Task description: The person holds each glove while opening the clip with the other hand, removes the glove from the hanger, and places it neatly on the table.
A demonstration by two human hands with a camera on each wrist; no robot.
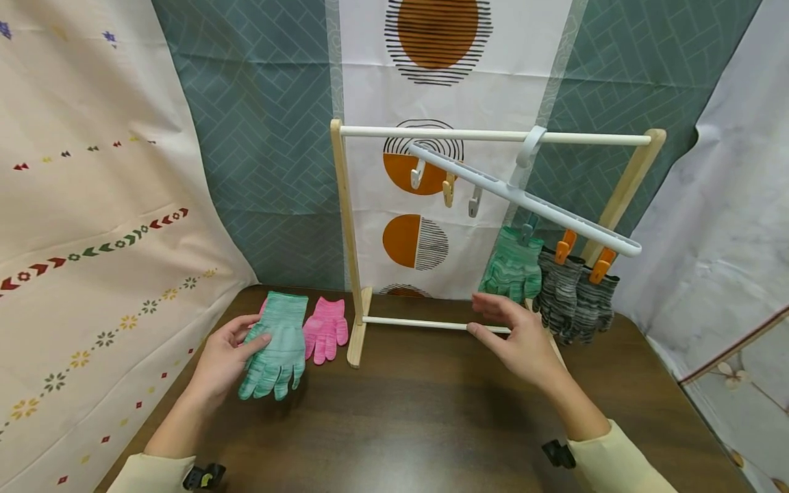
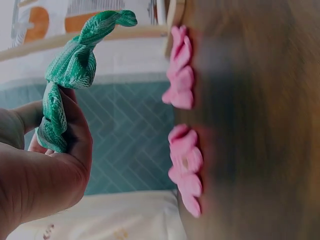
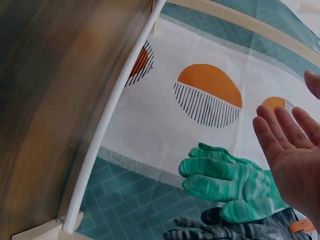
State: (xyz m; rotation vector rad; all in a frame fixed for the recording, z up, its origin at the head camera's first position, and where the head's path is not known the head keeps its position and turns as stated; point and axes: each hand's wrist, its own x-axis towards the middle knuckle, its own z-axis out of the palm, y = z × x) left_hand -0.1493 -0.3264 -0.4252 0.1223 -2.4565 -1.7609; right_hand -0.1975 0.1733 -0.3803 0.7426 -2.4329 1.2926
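My left hand [image 1: 223, 356] pinches a green striped knit glove [image 1: 275, 349] between thumb and fingers, its fingers hanging down. In the left wrist view the same glove [image 2: 75, 65] is held above the table. My right hand [image 1: 518, 335] is in the air in front of the rack with its fingers extended, holding nothing. Behind it a green glove [image 1: 514, 263] hangs from a clip, beside two dark grey gloves [image 1: 557, 291] on orange clips [image 1: 565, 246]. In the right wrist view the hanging green glove [image 3: 232, 182] is beside the right hand [image 3: 295, 150].
A pale clip hanger [image 1: 524, 198] tilts down to the right on the rack's top bar [image 1: 431, 133]. Three clips on its left half hold nothing. One pink glove [image 1: 325, 330] lies by the rack's left foot [image 1: 359, 335]; another pink glove [image 2: 185, 167] shows in the left wrist view.
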